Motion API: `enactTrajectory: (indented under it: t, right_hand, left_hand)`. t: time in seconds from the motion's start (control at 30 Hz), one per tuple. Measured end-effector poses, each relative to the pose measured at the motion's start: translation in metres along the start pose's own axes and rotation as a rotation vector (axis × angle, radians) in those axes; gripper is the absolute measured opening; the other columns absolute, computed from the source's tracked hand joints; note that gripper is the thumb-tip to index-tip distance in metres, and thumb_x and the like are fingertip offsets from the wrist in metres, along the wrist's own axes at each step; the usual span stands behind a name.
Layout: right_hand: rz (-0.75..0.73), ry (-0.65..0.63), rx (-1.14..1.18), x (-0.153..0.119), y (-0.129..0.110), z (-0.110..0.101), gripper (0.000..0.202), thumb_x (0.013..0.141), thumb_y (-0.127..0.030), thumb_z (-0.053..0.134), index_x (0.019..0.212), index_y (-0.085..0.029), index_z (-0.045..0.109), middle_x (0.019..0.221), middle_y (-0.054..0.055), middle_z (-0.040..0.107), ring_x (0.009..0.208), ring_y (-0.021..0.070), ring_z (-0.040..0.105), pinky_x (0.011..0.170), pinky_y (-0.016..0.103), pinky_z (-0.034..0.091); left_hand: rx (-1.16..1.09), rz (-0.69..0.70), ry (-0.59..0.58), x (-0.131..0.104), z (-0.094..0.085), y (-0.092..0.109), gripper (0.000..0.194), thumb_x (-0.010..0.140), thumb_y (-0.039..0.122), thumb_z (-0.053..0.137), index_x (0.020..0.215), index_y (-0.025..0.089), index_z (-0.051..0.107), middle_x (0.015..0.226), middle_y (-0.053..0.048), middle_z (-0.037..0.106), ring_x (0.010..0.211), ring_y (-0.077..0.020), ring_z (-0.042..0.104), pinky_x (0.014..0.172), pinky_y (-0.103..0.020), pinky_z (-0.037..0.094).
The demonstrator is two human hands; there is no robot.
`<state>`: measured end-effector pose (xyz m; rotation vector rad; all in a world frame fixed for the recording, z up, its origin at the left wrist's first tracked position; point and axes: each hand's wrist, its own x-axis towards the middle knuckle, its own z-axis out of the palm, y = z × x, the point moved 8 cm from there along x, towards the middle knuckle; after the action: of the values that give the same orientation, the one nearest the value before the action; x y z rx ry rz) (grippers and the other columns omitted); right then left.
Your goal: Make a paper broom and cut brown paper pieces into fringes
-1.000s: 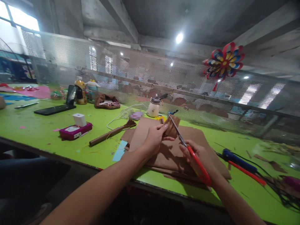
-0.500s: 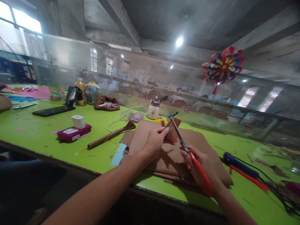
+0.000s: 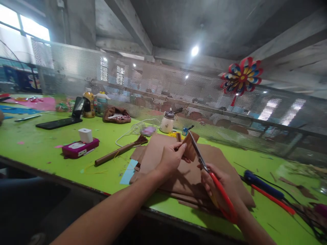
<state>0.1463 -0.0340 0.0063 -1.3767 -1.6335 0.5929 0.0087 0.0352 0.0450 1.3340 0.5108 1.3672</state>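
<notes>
Between its thumb and fingers my left hand pinches a small brown paper piece, held above a stack of brown paper sheets. My right hand is closed round the handles of red-handled scissors. Their metal blades point up and left, against the right side of the piece; whether they are parted cannot be made out. A rolled brown stick with a fringed end lies left of the stack.
On the green table are a purple box with a white charger, a black phone stand, bottles and a white jar. At right lies a blue-handled tool with cables. Behind stands a perforated metal screen.
The scissors and my right hand have moved slightly down and right. My left hand and the paper piece sit a little lower in view. The camera view has shifted slightly.
</notes>
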Motion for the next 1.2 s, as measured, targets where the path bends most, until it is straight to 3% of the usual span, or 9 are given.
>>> enactTrajectory:
  t: [0.4,1.2]
  right_hand:
    - [-0.006,0.036,-0.027,-0.008,-0.008,-0.005,0.041,0.079,-0.048,0.045,0.102,-0.015,0.051,0.052,-0.004,0.042,0.044,0.0088,0.036,0.041,0.02,0.029]
    - [-0.1,0.096,-0.072,-0.003,0.002,-0.001,0.035,0.081,-0.044,0.047,0.105,-0.019,0.051,0.059,-0.003,0.049,0.046,0.0083,0.038,0.042,0.019,0.031]
  left_hand:
    - [0.154,0.053,-0.08,-0.003,0.006,-0.001,0.023,0.075,0.034,0.053,0.065,0.015,0.061,0.055,-0.001,0.058,0.045,-0.0114,0.055,0.042,-0.021,0.042]
    - [0.167,0.048,-0.137,-0.004,0.011,0.002,0.03,0.078,0.034,0.05,0.063,0.01,0.059,0.054,-0.002,0.058,0.044,-0.0094,0.052,0.045,-0.021,0.043]
